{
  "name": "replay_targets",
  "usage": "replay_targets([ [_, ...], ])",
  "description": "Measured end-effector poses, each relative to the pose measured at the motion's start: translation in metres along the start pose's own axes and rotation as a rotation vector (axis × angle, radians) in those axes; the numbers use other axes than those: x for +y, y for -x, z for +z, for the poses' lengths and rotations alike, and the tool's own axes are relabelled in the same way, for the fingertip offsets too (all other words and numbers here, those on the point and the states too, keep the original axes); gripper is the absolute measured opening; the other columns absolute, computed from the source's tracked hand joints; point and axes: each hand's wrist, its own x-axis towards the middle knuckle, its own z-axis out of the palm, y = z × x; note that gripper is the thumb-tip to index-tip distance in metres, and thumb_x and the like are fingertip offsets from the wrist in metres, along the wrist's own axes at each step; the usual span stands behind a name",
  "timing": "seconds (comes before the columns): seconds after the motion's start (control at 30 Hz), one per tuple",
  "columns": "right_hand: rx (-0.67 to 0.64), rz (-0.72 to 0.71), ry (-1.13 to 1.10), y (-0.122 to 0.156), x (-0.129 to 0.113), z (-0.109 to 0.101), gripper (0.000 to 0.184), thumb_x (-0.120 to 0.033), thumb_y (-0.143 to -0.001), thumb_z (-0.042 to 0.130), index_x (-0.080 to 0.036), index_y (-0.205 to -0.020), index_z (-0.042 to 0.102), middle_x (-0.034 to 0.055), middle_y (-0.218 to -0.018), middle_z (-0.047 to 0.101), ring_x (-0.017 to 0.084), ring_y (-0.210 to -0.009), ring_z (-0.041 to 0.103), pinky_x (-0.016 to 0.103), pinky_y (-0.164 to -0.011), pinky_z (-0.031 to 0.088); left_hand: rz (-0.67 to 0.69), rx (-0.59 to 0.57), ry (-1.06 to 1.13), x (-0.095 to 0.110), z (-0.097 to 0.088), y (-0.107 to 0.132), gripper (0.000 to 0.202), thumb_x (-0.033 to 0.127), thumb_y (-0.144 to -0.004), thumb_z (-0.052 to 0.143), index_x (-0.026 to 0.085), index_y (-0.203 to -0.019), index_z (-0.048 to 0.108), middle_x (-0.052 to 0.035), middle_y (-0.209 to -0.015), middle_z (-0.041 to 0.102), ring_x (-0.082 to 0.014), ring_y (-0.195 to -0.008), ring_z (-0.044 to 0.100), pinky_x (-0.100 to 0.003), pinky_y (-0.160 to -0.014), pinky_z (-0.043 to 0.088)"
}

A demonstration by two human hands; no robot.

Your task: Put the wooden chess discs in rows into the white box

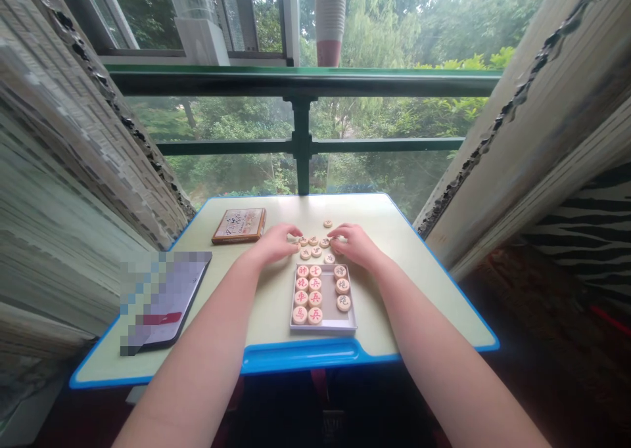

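Several round xiangqi pieces (316,252) lie loosely grouped on the table, with one piece (328,224) apart at the far side. My left hand (277,244) is at the left of the group, thumb and fingers apart, its tips beside or touching the nearest pieces. From the right, my right hand (359,246) curves over the group's edge with fingers parted; its fingertips partly hide pieces there. Just in front of the hands is a shallow open box (328,313). Inside, red-marked pieces (315,298) fill two columns at the left, and three dark-marked pieces (342,286) stand along the right side.
The box lid (239,226) lies at the table's back left. A tablet or phone (172,310), partly pixelated, rests at the left edge. The pale table (419,303) has a blue rim and front groove (303,355). Curtains (493,126) and a green railing (305,80) surround it.
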Motion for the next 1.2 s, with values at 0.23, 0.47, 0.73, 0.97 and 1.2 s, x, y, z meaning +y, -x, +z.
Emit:
replay_targets([
  [0.23,-0.021,-0.039,0.036,-0.002,-0.002,0.006,0.018,-0.025,-0.075,0.061,-0.023,-0.09,0.07,0.0054,-0.099,0.062,0.02,-0.092,0.052,0.033,-0.088,0.037,0.011,-0.088,0.05,0.002,-0.001,0.004,0.042,0.011,-0.059,0.054,0.016,-0.1,0.062,-0.0046,-0.091,0.064,-0.0155,-0.074,0.058,-0.023,-0.064,0.045],
  [0.47,-0.003,-0.044,0.021,-0.003,0.001,0.009,0.018,-0.03,-0.073,0.063,-0.023,-0.088,0.071,0.0067,-0.098,0.061,0.02,-0.093,0.049,0.035,-0.09,0.036,0.036,-0.015,0.06,0.003,0.003,0.003,0.034,0.018,-0.063,0.054,0.017,-0.097,0.062,-0.0054,-0.094,0.062,-0.0158,-0.074,0.057,-0.025,-0.067,0.046],
  [0.73,0.011,-0.049,-0.004,-0.002,0.002,0.009,0.019,-0.029,-0.072,0.065,-0.023,-0.089,0.071,0.0071,-0.098,0.06,0.021,-0.095,0.049,0.036,-0.091,0.036,0.134,0.134,0.017,0.003,0.014,-0.002,0.026,0.023,-0.066,0.053,0.016,-0.087,0.065,-0.0061,-0.09,0.057,-0.0162,-0.075,0.055,-0.027,-0.069,0.047],
  [0.97,-0.004,-0.041,-0.029,-0.002,0.003,0.01,0.019,-0.026,-0.071,0.066,-0.021,-0.089,0.071,0.0081,-0.1,0.06,0.022,-0.097,0.051,0.036,-0.092,0.037,0.193,0.199,0.055,0.007,0.014,-0.001,0.02,0.023,-0.067,0.055,0.017,-0.082,0.066,-0.0043,-0.085,0.059,-0.0156,-0.074,0.056,-0.027,-0.068,0.048],
  [1.2,0.034,-0.021,-0.104,0.001,-0.006,0.002,0.021,-0.03,-0.071,0.065,-0.022,-0.09,0.07,0.0078,-0.102,0.061,0.023,-0.103,0.049,0.038,-0.092,0.037,0.203,0.224,0.113,0.012,0.017,0.001,0.024,0.025,-0.071,0.056,0.017,-0.09,0.069,-0.005,-0.091,0.066,-0.0163,-0.078,0.059,-0.028,-0.075,0.047],
])
